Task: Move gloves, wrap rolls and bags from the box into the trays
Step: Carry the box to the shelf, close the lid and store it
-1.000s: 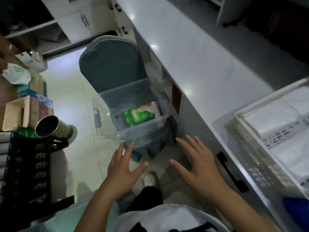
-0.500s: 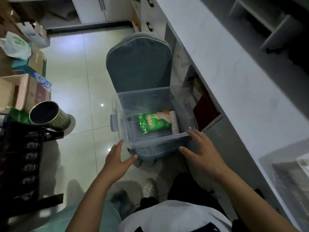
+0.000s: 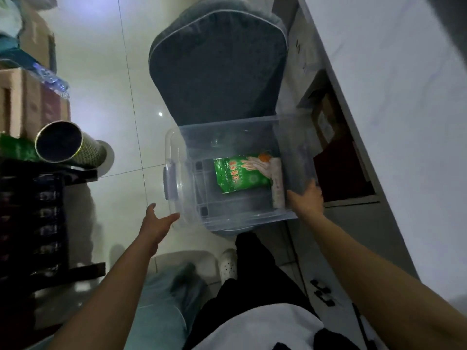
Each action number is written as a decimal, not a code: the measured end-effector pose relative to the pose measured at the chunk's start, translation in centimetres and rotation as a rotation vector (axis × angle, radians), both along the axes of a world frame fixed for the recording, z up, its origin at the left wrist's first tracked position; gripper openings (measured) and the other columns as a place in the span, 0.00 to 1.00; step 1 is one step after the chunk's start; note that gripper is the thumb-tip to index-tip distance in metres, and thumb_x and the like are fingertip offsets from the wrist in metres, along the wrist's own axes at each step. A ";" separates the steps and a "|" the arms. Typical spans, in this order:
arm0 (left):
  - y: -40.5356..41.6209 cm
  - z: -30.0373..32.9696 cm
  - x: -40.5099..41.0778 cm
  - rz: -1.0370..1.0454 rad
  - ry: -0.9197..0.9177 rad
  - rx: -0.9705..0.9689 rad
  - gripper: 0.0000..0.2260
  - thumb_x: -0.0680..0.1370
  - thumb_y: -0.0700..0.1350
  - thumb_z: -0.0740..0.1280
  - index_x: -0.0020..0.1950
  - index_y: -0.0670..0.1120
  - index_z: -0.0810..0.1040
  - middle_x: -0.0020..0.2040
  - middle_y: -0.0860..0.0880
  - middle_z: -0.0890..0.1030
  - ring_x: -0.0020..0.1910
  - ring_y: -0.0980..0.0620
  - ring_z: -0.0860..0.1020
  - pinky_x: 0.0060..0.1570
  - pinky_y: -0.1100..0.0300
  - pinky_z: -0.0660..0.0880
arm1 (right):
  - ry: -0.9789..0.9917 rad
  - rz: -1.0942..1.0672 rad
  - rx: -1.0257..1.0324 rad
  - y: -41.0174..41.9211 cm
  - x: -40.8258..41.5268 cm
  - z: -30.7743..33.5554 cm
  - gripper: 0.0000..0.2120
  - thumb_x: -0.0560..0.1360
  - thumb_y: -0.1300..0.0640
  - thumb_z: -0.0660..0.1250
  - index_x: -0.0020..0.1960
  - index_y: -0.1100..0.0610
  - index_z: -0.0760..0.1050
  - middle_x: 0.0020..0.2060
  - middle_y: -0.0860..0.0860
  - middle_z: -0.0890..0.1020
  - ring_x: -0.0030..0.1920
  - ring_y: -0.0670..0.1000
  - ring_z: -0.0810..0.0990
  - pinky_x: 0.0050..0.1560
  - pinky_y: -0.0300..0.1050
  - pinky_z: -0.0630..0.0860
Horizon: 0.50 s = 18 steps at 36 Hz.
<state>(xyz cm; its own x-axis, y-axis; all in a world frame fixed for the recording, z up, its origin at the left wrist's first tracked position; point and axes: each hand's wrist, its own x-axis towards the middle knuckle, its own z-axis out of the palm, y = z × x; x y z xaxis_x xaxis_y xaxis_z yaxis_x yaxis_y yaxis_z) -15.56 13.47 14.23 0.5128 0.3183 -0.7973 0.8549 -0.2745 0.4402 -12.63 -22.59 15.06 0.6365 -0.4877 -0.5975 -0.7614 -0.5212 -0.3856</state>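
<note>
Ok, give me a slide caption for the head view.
Both hands reach the clear box holding a green glove pack.

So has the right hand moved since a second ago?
Yes. The right hand was short of the clear box on the chair; it has gone forward and now grips the box's right near corner.
</note>
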 end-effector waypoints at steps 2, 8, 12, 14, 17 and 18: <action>0.4 -1.7 2.0 0.017 0.036 0.016 0.41 0.74 0.49 0.74 0.80 0.51 0.51 0.79 0.41 0.57 0.74 0.37 0.62 0.69 0.41 0.64 | 0.044 -0.109 0.030 -0.5 2.4 -1.4 0.37 0.73 0.45 0.68 0.76 0.56 0.56 0.70 0.61 0.68 0.68 0.64 0.69 0.66 0.61 0.69; 1.1 -5.2 6.7 0.015 0.013 0.033 0.44 0.73 0.50 0.75 0.80 0.49 0.51 0.79 0.43 0.58 0.74 0.38 0.62 0.70 0.42 0.63 | 0.066 -0.212 0.059 -2.0 6.3 -4.9 0.24 0.77 0.50 0.65 0.66 0.65 0.72 0.62 0.62 0.78 0.61 0.62 0.76 0.51 0.45 0.70; 0.8 -6.5 8.9 0.138 -0.023 -0.055 0.42 0.73 0.48 0.75 0.79 0.47 0.54 0.77 0.42 0.64 0.71 0.41 0.68 0.69 0.47 0.66 | 0.094 -0.253 -0.001 -2.9 7.5 -5.6 0.26 0.79 0.50 0.62 0.68 0.68 0.70 0.65 0.64 0.75 0.64 0.63 0.74 0.53 0.46 0.69; 0.8 -6.7 9.6 0.200 -0.040 -0.060 0.40 0.72 0.45 0.76 0.78 0.45 0.58 0.73 0.42 0.69 0.66 0.42 0.72 0.65 0.49 0.70 | 0.081 -0.288 -0.013 -3.0 7.5 -5.4 0.26 0.78 0.49 0.63 0.69 0.66 0.70 0.66 0.63 0.75 0.64 0.63 0.74 0.56 0.47 0.70; 0.6 -6.6 9.9 0.231 -0.102 0.018 0.35 0.70 0.42 0.77 0.74 0.42 0.67 0.66 0.43 0.76 0.56 0.45 0.76 0.54 0.54 0.76 | 0.045 -0.346 0.040 -3.0 7.3 -5.5 0.27 0.76 0.47 0.66 0.69 0.62 0.71 0.64 0.61 0.77 0.60 0.60 0.77 0.51 0.45 0.70; 0.4 -6.5 9.9 0.207 -0.133 0.075 0.31 0.71 0.41 0.77 0.71 0.42 0.70 0.62 0.43 0.78 0.52 0.45 0.77 0.51 0.55 0.76 | 0.033 -0.362 0.067 -3.1 7.3 -5.4 0.26 0.75 0.47 0.66 0.68 0.60 0.72 0.63 0.59 0.78 0.58 0.58 0.78 0.50 0.44 0.69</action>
